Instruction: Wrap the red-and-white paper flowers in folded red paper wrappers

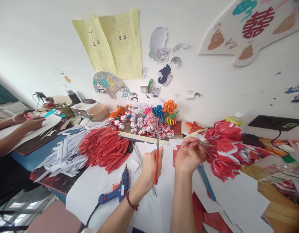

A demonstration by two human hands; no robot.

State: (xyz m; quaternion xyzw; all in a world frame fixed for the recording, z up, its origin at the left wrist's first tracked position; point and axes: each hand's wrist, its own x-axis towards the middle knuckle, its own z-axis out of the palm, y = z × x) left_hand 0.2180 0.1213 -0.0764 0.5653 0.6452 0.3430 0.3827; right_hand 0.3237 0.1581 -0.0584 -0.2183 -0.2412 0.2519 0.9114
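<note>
My left hand [150,166] is closed round the orange handles of a pair of scissors [156,166], whose blades point up and away from me. My right hand [190,152] pinches the thin stems of a bunch of red and white paper flowers [225,150]; the blossoms hang to the right. Between the scissors and the bunch there is a gap. Under my left hand lie loose thin wires [139,157] on white paper [165,194]. A blue glue gun [119,189] rests left of my left wrist.
Heaps of red paper strips [104,147] and white paper strips [66,155] lie to the left. Small paper flowers [139,123] and a striped flower pot [171,120] stand by the wall. At far left, another person's hands [34,123] hold paper. A blue strap-like object [207,183] lies at right.
</note>
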